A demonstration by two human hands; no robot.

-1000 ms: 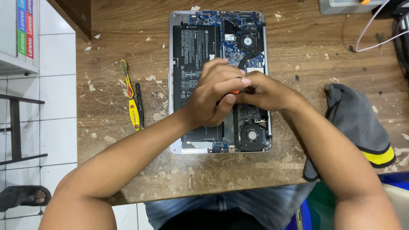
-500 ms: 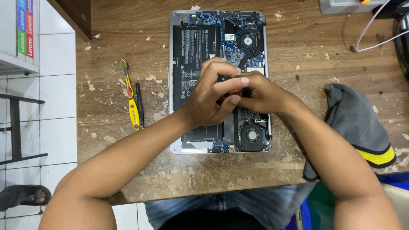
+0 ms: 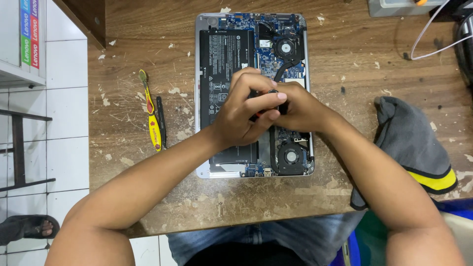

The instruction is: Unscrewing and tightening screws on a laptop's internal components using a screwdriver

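Observation:
An opened laptop (image 3: 212, 167) lies bottom-up on the worn wooden desk (image 3: 354, 74), showing its black battery (image 3: 224, 54), blue circuit board and two round fans (image 3: 291, 156). Both hands meet over its middle. My left hand (image 3: 244, 116) and my right hand (image 3: 298, 108) are closed together around a small screwdriver (image 3: 272, 92) with a black cap and a bit of red showing, held upright over the board. Its tip is hidden by my fingers.
A yellow-handled tool (image 3: 153, 125) and a thin black tool (image 3: 161, 120) lie left of the laptop. A grey cloth with a yellow stripe (image 3: 414, 143) sits at the right edge. White cables (image 3: 433, 34) run at the top right. White tiled floor lies to the left.
Both hands have shifted slightly toward the left over the laptop's middle, still wrapped around the screwdriver. The laptop and the other things stay put.

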